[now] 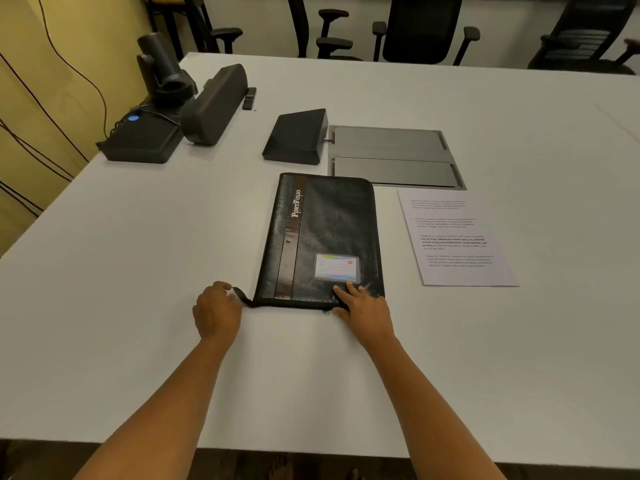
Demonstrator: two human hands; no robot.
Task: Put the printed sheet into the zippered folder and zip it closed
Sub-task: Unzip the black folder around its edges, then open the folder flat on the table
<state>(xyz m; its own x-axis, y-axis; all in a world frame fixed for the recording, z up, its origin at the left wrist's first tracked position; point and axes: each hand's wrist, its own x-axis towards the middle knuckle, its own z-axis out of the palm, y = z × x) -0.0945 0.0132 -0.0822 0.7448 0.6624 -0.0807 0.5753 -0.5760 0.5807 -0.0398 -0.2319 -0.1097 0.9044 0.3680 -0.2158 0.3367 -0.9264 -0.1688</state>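
Seen from the head camera, the black zippered folder (320, 237) lies flat and shut on a pale grey table (138, 254), and everything else sits around it. Just right of the folder, apart from it, the printed sheet (457, 239) lies face up on the table; its paragraphs of text are too small to read. Beyond the folder's far edge sits a dark wedge-shaped device (296, 136), and next to that a flush grey hatch panel (393, 155) set into the tabletop. Far left of the folder stand a long dark speaker bar (213, 105), a camera on a base (162, 69) and a flat black unit with a blue dot (140, 138), with cables trailing down a yellow wall (52, 81). Nothing lies between sheet and folder.

The folder's brown strip reads "PortFolio"; a clear card window (337, 267) holds a coloured card with illegible print.

The left hand (217, 311) is at the folder's near-left corner, fingers pinching the zipper pull tab (241, 296). The right hand (363, 306) presses flat, fingers spread, on the near-right corner.

Black office chairs (420, 29) line the table's far side.
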